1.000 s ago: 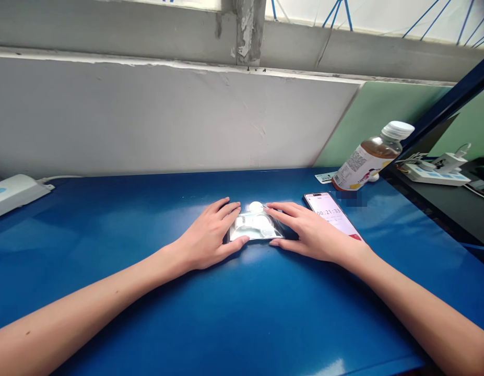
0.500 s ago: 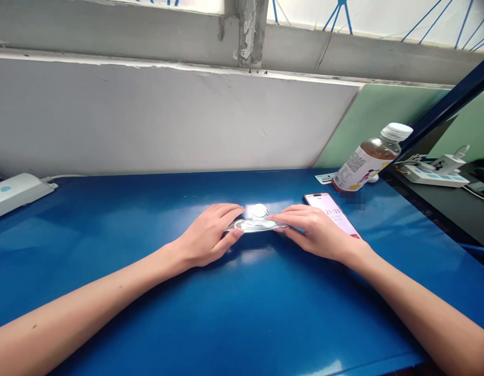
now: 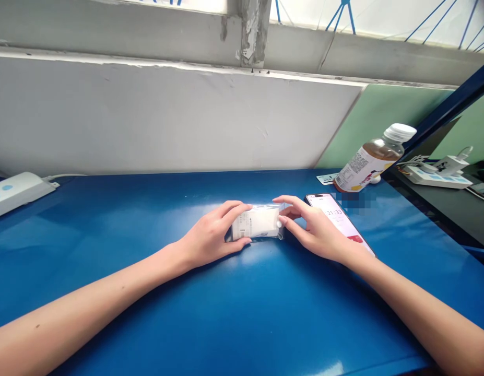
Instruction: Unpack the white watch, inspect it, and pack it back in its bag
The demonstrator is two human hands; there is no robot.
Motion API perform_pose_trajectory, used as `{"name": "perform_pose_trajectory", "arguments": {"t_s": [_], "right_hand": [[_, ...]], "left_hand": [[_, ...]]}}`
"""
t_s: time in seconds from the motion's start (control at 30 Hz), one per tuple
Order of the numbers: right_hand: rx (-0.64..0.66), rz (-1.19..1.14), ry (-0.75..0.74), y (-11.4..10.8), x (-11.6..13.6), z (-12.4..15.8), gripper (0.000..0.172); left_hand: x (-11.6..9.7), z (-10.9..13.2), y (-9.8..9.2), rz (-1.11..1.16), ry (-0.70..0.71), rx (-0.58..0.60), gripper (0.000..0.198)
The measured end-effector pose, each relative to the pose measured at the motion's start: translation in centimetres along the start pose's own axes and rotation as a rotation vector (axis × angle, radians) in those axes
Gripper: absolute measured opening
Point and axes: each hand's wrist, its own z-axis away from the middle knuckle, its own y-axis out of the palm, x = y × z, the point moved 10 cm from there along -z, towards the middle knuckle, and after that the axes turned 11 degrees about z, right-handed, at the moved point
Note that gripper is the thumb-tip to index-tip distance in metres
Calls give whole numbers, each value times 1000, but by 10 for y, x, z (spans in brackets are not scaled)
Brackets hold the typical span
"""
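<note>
A small clear plastic packet (image 3: 258,222) with white contents and a printed label stands tilted up on its edge on the blue table (image 3: 242,308). My left hand (image 3: 210,235) pinches its left end between thumb and fingers. My right hand (image 3: 312,230) pinches its right end the same way. The small white round piece seen before is hidden behind the raised packet.
A phone (image 3: 339,219) with a lit timer screen lies just right of my right hand. A tea bottle (image 3: 373,159) leans at the back right beside a small card (image 3: 327,178). A white box (image 3: 14,192) sits far left, and a power strip (image 3: 437,175) lies on the neighbouring bench.
The packet lay flat under both hands. Both hands lifted its near edge and turned it up, so its labelled back now faces me.
</note>
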Motion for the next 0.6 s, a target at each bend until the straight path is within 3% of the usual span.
{"name": "perform_pose_trajectory", "arguments": {"t_s": [0.23, 0.6], "right_hand": [[62, 473, -237, 2, 17, 4, 55], [174, 487, -213, 14, 4, 4, 67]], "left_hand": [[11, -3, 11, -50, -109, 128, 63], [14, -5, 10, -171, -114, 103, 61]]}}
